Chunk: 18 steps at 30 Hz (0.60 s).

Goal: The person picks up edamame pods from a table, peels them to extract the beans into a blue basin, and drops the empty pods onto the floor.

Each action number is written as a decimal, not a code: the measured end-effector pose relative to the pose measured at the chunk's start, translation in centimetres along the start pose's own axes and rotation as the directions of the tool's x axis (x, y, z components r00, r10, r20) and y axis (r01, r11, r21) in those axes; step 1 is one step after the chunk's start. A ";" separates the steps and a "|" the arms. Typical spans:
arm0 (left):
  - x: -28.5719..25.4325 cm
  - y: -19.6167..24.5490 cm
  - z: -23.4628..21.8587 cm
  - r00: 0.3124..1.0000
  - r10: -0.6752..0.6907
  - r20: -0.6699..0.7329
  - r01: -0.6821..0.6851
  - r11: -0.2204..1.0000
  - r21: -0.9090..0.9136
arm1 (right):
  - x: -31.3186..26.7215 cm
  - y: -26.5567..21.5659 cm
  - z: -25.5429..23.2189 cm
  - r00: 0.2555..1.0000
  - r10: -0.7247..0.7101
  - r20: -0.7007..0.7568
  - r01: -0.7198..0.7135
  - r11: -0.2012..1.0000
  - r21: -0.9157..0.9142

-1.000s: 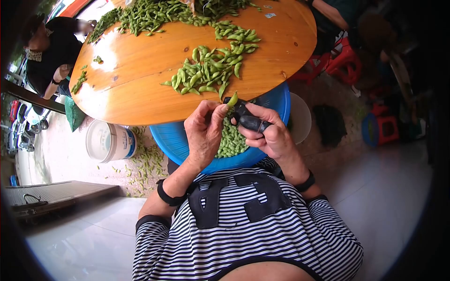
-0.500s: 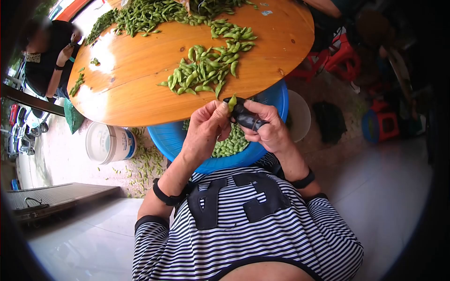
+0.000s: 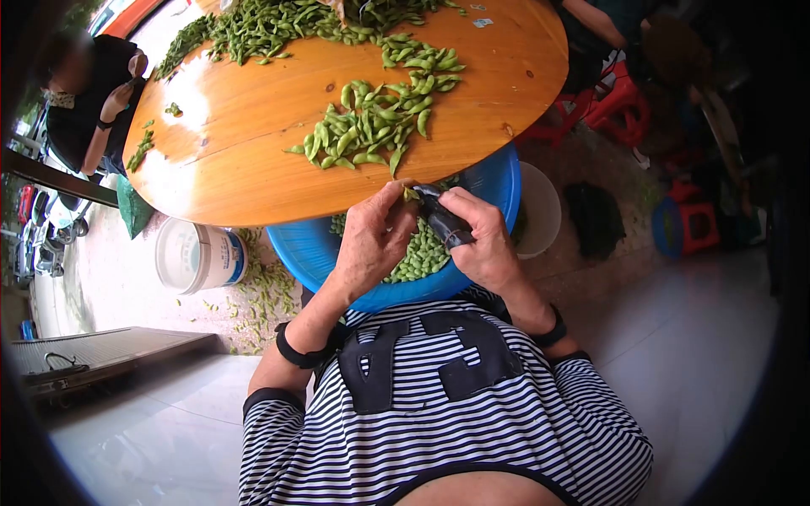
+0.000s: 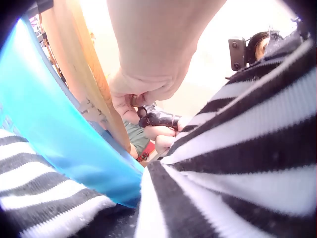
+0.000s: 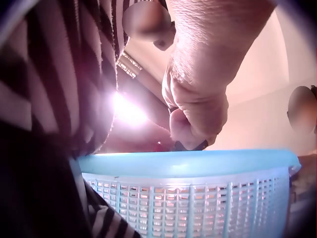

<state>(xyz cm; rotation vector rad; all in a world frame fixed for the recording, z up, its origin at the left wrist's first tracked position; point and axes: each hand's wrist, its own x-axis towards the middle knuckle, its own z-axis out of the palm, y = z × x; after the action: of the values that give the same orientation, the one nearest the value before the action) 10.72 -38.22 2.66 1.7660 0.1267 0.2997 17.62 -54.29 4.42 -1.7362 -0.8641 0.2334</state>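
In the head view, my left hand (image 3: 371,232) pinches a green soybean pod (image 3: 410,194), mostly hidden by the fingers. My right hand (image 3: 488,240) meets it there, pinching the pod's other side with black-covered fingertips (image 3: 447,221); a thin band circles the black covering. Both hands are over a blue plastic basket (image 3: 291,261) holding shelled green beans (image 3: 419,257). The left wrist view has my left hand (image 4: 143,89) beside the black coverings. Above the basket's rim (image 5: 188,163), the right wrist view shows my right hand (image 5: 198,111) with fingers curled under.
A wooden table (image 3: 245,152) carries a near pile of pods (image 3: 367,126) and a larger heap (image 3: 287,29). A white bucket (image 3: 181,257) stands left, with scattered pods (image 3: 261,295) on the floor. Another person (image 3: 93,101) sits at the left. Red stools (image 3: 620,110) are at right.
The pod, which stuck up between my fingertips, has become mostly hidden as my hands closed together around it. My right hand has turned slightly. The table piles look the same.
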 end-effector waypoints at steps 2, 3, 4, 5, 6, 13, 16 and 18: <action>0.1 -0.4 -0.3 0.981 -0.165 0.102 0.162 0.986 0.038 | -0.3 -0.6 -0.2 1.000 0.015 0.014 -0.015 0.998 -0.053; 0.1 -0.6 -0.3 0.981 -0.164 0.101 0.161 0.986 0.039 | -0.5 -0.8 -0.1 1.000 -0.016 -0.003 0.015 0.996 -0.091; 0.1 -0.8 -0.1 0.975 -0.164 0.152 0.175 0.983 -0.064 | -0.6 -0.9 -0.1 0.999 -0.047 -0.019 0.044 0.991 -0.128; 0.1 -0.9 0.1 0.967 -0.158 0.201 0.192 0.967 -0.165 | -0.8 -0.8 -0.4 0.998 -0.057 -0.021 0.053 0.986 -0.157; -0.1 0.1 0.2 0.970 -0.106 0.218 0.134 0.984 -0.121 | -0.9 -0.7 -0.9 0.998 -0.059 -0.020 0.055 0.986 -0.157; 1.7 1.0 -2.6 0.948 0.317 -0.031 -0.238 0.769 0.593 | -2.9 0.9 -9.7 0.938 -0.008 -0.347 -0.214 0.773 -0.597; 3.5 -0.9 -4.4 0.921 0.389 -0.015 -0.246 0.611 0.753 | -4.4 2.6 -12.4 0.932 0.051 -0.358 -0.321 0.574 -0.753; 4.0 -1.3 -4.6 0.915 0.403 0.015 -0.241 0.518 0.821 | -4.8 3.3 -12.9 0.924 0.035 -0.380 -0.339 0.529 -0.778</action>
<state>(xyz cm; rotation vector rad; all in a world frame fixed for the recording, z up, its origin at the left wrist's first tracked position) 13.44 -32.61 2.81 2.7073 0.0563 0.7771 22.83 -67.46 4.73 -2.6931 -0.5410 -0.4118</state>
